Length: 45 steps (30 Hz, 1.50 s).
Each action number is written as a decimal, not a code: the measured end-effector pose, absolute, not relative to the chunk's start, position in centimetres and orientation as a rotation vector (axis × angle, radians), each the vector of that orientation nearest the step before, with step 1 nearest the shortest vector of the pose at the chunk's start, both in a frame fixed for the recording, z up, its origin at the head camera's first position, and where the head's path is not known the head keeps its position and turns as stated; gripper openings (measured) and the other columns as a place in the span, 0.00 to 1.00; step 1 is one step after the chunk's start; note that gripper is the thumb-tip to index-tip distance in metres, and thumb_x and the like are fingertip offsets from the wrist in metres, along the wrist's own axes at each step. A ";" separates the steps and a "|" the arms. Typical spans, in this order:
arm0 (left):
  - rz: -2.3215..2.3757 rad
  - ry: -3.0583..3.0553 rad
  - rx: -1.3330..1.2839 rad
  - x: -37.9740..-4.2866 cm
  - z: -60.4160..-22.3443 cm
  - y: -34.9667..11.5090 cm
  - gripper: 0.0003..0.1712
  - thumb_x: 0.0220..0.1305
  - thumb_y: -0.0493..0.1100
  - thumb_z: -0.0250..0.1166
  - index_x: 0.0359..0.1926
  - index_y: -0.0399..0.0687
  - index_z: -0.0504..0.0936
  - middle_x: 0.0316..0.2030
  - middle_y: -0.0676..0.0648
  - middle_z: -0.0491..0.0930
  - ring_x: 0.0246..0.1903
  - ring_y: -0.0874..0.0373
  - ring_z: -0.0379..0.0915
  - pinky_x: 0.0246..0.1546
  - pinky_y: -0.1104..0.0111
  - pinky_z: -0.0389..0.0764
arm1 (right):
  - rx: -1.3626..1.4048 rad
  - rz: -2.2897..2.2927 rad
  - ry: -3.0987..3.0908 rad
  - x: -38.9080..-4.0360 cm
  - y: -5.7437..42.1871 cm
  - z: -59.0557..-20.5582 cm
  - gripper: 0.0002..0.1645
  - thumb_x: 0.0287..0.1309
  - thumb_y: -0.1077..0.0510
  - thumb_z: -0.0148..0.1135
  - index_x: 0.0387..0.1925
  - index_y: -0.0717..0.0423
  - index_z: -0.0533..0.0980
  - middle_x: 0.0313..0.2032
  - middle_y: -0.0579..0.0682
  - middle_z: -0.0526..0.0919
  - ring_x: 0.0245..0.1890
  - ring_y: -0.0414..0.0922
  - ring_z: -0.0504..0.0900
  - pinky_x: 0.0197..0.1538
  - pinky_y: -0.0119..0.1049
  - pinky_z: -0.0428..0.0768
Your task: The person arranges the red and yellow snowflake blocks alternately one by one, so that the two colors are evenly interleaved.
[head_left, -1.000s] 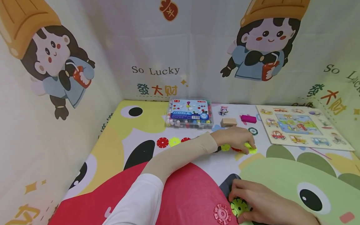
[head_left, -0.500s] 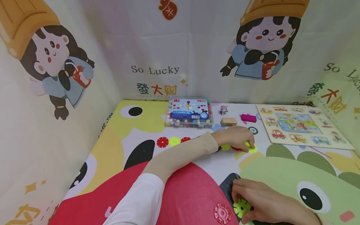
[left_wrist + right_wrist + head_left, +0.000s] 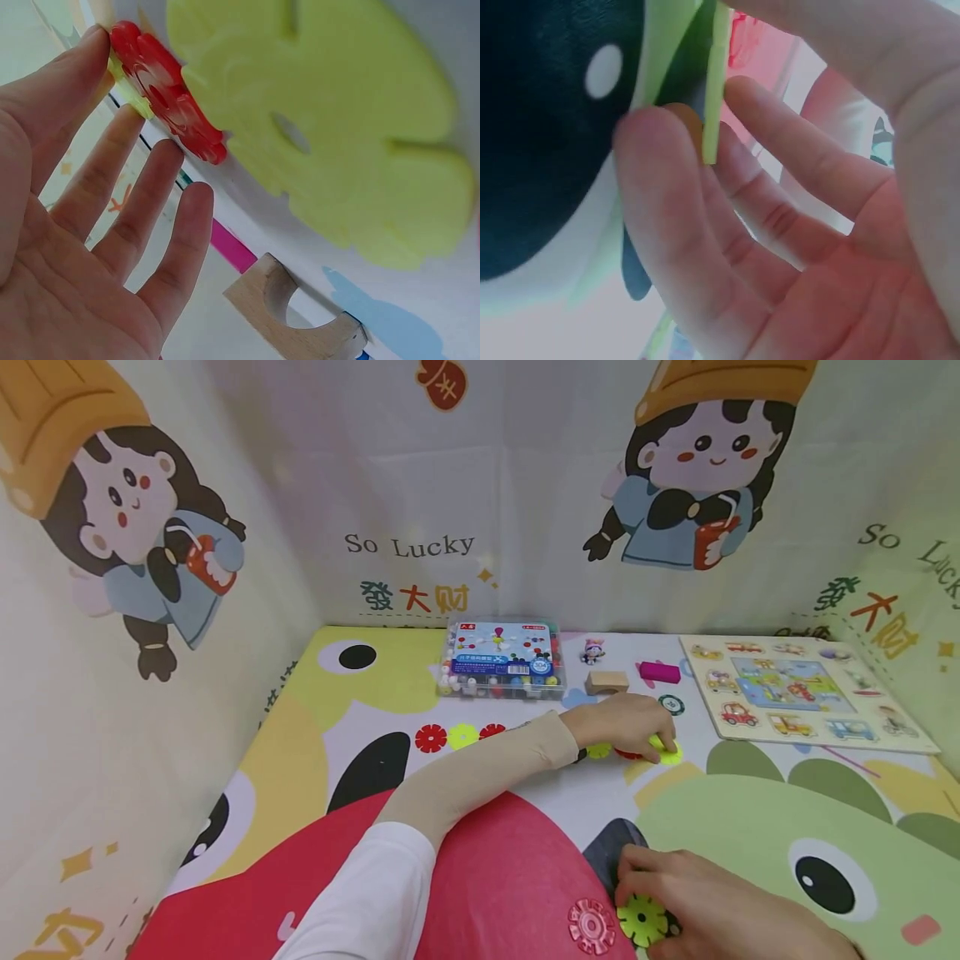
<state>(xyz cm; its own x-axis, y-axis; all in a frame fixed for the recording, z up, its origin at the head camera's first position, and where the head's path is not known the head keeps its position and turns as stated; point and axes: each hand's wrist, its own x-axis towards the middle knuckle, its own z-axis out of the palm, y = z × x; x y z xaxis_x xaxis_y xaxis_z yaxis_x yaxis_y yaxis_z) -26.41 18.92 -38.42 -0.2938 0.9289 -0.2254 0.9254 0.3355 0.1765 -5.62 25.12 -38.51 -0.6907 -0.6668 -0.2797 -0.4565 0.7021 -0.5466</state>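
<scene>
My left hand reaches to the right end of a row of flower-shaped interlocking discs. Its index finger and thumb touch a yellow disc, fingers fairly straight in the left wrist view. Beside it lies a red disc, with a larger-looking yellow one close to the camera. Near the front edge, my right hand pinches a yellow-green disc, seen edge-on in the right wrist view. Left of that hand is another red disc on the red print. My left sleeve hides the row's middle.
At the back stands a clear box of beads. Right of it are a small figurine, an arched wooden block, a magenta block and a round token. A wooden vehicle puzzle board lies at the far right.
The yellow-green disc in my right hand has turned, and its face shows more fully to the head camera. My left hand stays at the row's end. The head view has shifted slightly.
</scene>
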 end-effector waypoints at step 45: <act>0.031 2.317 1.669 -26.4 -38.5 19.0 0.21 0.58 0.58 0.65 0.53 0.74 0.79 0.55 0.67 0.75 0.59 0.74 0.66 0.58 0.78 0.66 | -1.262 -0.620 2.539 -5.3 22.4 -38.9 0.21 0.56 0.36 0.60 0.51 0.32 0.76 0.44 0.31 0.76 0.38 0.23 0.72 0.35 0.17 0.73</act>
